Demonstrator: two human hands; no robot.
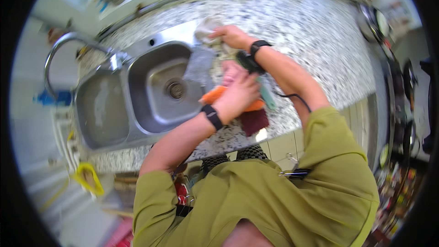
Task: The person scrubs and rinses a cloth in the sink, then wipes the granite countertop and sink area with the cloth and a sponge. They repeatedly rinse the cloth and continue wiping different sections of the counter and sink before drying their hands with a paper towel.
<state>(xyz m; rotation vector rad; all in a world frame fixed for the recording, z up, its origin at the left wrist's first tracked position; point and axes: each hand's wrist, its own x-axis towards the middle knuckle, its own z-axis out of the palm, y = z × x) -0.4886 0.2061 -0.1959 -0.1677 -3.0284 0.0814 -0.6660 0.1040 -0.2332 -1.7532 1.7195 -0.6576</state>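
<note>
Beside the sink (pixel 145 84) on the desk (pixel 302 27), the left hand (pixel 241 93) covers an orange cloth (pixel 213 95), grip too blurred to tell; the right hand (pixel 234 36) pinches a pale cloth (pixel 208 28). Best separate layers gently.

**Speckled Countertop (pixel 320 32) Carrying Sink (pixel 170 33) and Cloths**

The double steel sink is sitting in the stone's left part. A grey cloth (pixel 200 66) is draping over its right edge. Nearer the front, a maroon cloth (pixel 254 122) is lying partly beneath an orange cloth (pixel 212 95); a blurred green item (pixel 267 93) is resting beside them.
</note>
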